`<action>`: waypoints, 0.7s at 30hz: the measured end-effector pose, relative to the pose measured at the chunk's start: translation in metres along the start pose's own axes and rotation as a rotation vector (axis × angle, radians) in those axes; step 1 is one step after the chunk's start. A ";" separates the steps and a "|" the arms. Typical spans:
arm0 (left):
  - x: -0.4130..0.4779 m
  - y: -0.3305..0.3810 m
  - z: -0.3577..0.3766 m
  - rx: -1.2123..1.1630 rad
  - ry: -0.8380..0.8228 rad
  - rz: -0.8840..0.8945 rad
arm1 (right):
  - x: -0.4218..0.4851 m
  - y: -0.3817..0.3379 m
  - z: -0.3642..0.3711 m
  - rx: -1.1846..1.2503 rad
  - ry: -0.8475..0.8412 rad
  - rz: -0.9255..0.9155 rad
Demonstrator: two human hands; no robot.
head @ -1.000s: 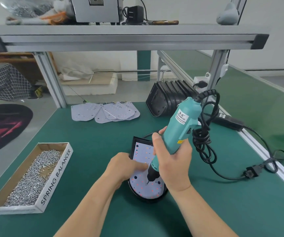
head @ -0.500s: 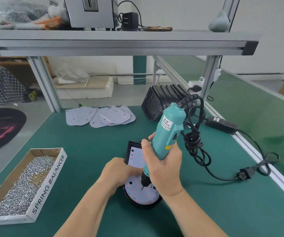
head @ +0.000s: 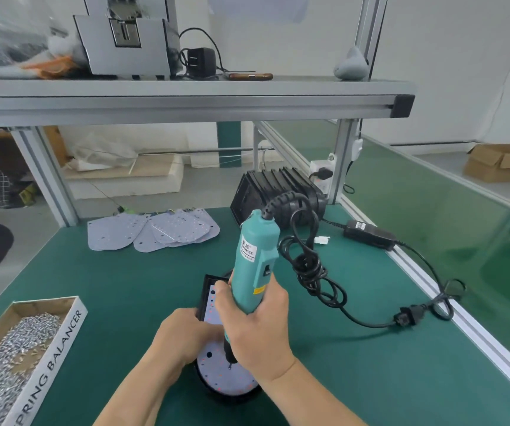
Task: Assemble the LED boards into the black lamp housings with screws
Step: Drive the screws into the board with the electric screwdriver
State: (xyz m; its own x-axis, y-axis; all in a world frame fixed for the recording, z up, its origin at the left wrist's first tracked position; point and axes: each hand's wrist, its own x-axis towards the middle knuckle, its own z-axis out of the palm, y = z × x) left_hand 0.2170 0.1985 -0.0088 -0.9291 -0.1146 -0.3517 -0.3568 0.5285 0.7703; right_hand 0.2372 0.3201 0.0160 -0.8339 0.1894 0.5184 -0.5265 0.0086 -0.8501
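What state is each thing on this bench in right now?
Screwdriver: tilted slightly, bit down on LED board.
LED board: seated in housing.
Right-hand grip: closed round screwdriver.
Left-hand grip: holding housing's edge.
Screw box: open, holding screws.
Spare boards: loose, overlapping.
Housing stack: nested, on edge.

up at 12 o'clock a phone point(head: 250, 76) is lying on the grey shelf point(head: 186, 99), with a black charger point(head: 201, 61) sitting at its 9 o'clock. a cardboard box point(head: 499, 162) is sitting open at 2 o'clock.
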 end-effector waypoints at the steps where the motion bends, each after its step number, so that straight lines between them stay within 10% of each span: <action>1: -0.002 0.001 -0.001 -0.001 -0.003 -0.001 | 0.000 -0.001 -0.001 0.012 0.001 0.008; 16: -0.013 -0.019 -0.016 0.121 0.145 -0.019 | 0.020 -0.022 -0.023 0.294 0.175 0.092; 21: -0.012 -0.020 -0.040 -0.637 0.222 0.001 | 0.027 -0.016 -0.020 0.349 0.246 0.165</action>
State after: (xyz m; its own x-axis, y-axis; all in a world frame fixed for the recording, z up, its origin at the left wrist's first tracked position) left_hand 0.2318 0.1560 0.0014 -0.9032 -0.3202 -0.2857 -0.2806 -0.0632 0.9577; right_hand 0.2266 0.3449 0.0413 -0.8695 0.3883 0.3053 -0.4493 -0.3648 -0.8155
